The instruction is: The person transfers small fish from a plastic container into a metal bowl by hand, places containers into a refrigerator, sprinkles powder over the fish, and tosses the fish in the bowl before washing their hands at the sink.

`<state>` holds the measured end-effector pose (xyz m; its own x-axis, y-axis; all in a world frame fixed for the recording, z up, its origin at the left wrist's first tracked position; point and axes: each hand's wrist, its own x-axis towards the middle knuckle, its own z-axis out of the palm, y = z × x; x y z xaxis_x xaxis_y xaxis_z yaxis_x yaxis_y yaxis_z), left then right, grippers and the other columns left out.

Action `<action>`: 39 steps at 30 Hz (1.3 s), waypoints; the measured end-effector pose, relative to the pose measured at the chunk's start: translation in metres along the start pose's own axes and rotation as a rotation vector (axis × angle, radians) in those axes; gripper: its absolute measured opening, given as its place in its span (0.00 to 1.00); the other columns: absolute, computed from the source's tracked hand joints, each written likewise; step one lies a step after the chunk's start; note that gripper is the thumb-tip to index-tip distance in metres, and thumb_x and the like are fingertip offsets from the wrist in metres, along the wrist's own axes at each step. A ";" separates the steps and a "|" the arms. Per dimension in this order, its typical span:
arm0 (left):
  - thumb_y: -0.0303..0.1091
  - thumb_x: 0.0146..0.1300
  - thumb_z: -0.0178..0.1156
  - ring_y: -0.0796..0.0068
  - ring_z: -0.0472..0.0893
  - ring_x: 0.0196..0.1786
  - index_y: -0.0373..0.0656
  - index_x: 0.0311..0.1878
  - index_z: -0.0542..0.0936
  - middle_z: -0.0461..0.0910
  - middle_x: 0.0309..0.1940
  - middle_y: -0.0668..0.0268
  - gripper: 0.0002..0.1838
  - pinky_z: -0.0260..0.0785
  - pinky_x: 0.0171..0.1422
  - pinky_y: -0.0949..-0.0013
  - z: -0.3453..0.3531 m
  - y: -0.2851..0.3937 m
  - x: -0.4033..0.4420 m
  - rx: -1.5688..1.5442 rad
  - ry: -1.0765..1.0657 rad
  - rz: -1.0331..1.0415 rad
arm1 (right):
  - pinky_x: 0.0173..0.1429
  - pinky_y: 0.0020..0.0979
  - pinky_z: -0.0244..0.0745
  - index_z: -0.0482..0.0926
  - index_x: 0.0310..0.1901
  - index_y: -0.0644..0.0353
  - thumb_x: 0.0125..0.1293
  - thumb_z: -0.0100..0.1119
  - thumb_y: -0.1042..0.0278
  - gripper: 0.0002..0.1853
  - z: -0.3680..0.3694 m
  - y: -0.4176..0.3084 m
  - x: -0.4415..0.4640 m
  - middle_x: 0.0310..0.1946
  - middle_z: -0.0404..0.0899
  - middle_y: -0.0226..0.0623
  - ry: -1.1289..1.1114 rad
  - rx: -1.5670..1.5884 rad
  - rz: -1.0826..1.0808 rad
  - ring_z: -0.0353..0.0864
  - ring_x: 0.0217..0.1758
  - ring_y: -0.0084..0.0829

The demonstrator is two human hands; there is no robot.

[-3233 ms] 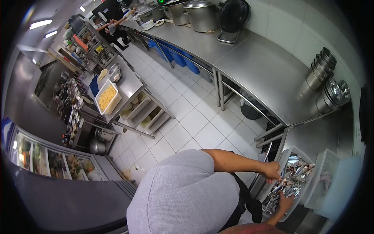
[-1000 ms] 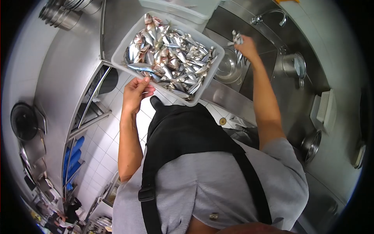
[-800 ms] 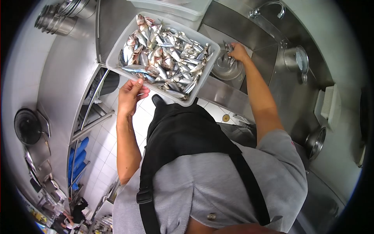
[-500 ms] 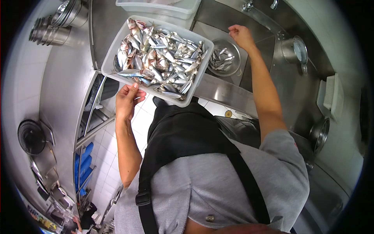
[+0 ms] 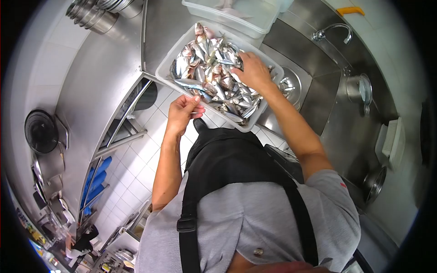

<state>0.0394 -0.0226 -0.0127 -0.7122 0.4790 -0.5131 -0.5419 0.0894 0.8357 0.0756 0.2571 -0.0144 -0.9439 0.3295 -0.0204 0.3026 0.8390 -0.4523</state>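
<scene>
A translucent plastic tub (image 5: 162,68) heaped with small silvery fish (image 5: 214,86) sits in front of me. My left hand (image 5: 183,113) is at its near left edge, thumb over the rim and curled fingers below. Inside the tub, on the right part of the heap, my right hand (image 5: 254,72) reaches down with thumb and fingers apart; its fingertips touch the fish. Just right of the tub, partly hidden by it and my right arm, a round metal bowl (image 5: 298,84) in the sink holds a few more fish.
Behind the tub stands another plastic container (image 5: 227,17). A faucet (image 5: 334,32) rises over the sink, and a metal pot (image 5: 354,88) with a strainer stands at right. Stacked metal pans (image 5: 93,17) are at far left. A person (image 5: 82,241) is in the lower left background.
My right hand has moved left from above the metal bowl into the tub of fish. My left hand stays at the tub's rim. The whole view has shifted.
</scene>
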 end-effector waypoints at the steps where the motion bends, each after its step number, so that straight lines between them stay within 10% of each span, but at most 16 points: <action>1: 0.38 0.70 0.63 0.74 0.84 0.31 0.35 0.40 0.77 0.82 0.30 0.61 0.13 0.81 0.36 0.73 -0.001 -0.002 0.001 -0.005 -0.002 0.001 | 0.66 0.45 0.69 0.71 0.64 0.67 0.61 0.68 0.56 0.34 0.002 -0.004 0.001 0.59 0.72 0.54 -0.007 -0.015 0.003 0.73 0.62 0.52; 26: 0.39 0.67 0.66 0.75 0.84 0.30 0.35 0.39 0.77 0.83 0.30 0.62 0.15 0.79 0.35 0.73 -0.010 -0.003 0.006 0.013 -0.060 0.004 | 0.68 0.44 0.67 0.69 0.65 0.70 0.52 0.72 0.44 0.45 0.027 -0.042 0.026 0.58 0.75 0.58 0.069 0.011 0.311 0.71 0.65 0.54; 39: 0.40 0.67 0.67 0.73 0.84 0.30 0.34 0.37 0.76 0.83 0.29 0.60 0.16 0.79 0.34 0.73 -0.014 -0.003 0.010 0.027 -0.074 0.012 | 0.66 0.51 0.65 0.74 0.59 0.66 0.57 0.67 0.43 0.37 0.048 -0.037 0.040 0.54 0.77 0.51 0.061 -0.041 0.072 0.72 0.62 0.51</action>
<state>0.0276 -0.0301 -0.0229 -0.6834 0.5431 -0.4878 -0.5205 0.1061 0.8473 0.0200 0.2187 -0.0417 -0.9100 0.4146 0.0033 0.3760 0.8285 -0.4150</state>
